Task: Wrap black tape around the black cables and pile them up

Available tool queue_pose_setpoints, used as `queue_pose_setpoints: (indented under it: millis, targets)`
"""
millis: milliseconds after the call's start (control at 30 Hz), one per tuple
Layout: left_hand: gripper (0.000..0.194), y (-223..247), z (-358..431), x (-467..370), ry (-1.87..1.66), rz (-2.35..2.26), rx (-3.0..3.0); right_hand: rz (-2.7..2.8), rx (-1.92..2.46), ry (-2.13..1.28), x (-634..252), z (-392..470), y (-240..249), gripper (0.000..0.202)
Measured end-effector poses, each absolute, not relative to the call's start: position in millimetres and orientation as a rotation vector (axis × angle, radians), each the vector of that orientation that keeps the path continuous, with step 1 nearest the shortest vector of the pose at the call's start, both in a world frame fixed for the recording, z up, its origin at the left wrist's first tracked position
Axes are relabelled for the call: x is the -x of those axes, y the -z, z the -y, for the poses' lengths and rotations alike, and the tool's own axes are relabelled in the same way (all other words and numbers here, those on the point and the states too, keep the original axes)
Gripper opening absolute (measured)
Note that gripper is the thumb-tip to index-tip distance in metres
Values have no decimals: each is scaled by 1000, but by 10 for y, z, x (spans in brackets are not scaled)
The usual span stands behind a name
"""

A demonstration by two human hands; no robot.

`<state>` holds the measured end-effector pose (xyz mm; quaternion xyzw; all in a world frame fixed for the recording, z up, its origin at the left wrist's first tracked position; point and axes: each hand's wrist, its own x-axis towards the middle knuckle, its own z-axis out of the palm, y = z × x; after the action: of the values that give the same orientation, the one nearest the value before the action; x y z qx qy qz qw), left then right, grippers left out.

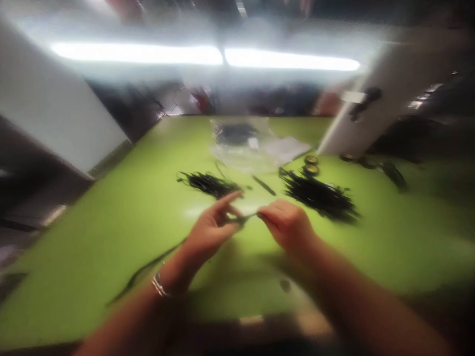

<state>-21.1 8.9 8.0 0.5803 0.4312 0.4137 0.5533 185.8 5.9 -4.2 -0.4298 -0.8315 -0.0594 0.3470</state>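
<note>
A thin black cable [245,218] runs between my two hands above the green table. My left hand [211,225] grips it between the thumb and bent fingers, with the index finger stretched out. My right hand [287,221] pinches its other end between thumb and fingertips. A long black length [148,264] trails over the table from behind my left wrist; whether it is the same cable I cannot tell. Just beyond my left hand lies a bundle of black cables [210,184]. A larger black bundle [319,195] lies beyond my right hand. The picture is blurred.
On the green table [111,222], a dark pen-like stick [263,185] lies between the bundles. Farther back are a clear plastic bag [237,141] with dark contents and two tape rolls [310,169]. A pale post [351,118] stands at the right, a grey panel [63,104] at the left.
</note>
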Motion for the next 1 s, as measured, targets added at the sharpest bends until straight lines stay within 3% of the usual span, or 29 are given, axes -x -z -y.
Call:
queue_pose_setpoints:
  millis: [200, 300, 433, 567, 867, 1000]
  targets:
    - [59, -28, -69, 193, -970, -1060, -1562, 2132, 1130, -9, -1828, -33, 69, 16]
    - [46, 3, -65, 176, -1014, -1102, -1509, 2140, 1119, -45, -1799, -15, 80, 17]
    - [19, 25, -64, 167, -1014, -1180, -1492, 2132, 1110, 199, -1762, 3, 90, 15]
    - [14, 16, -60, 171, -990, -1213, -1537, 2118, 1058, 370, -1745, 3, 109, 13]
    - [8, 133, -64, 159, -1130, -1120, -2003, 2233, 1048, -284, -1740, -28, 114, 14]
    - [8, 125, -58, 145, -1130, -1124, -1864, 2211, 1140, -505, -1744, -27, 87, 21]
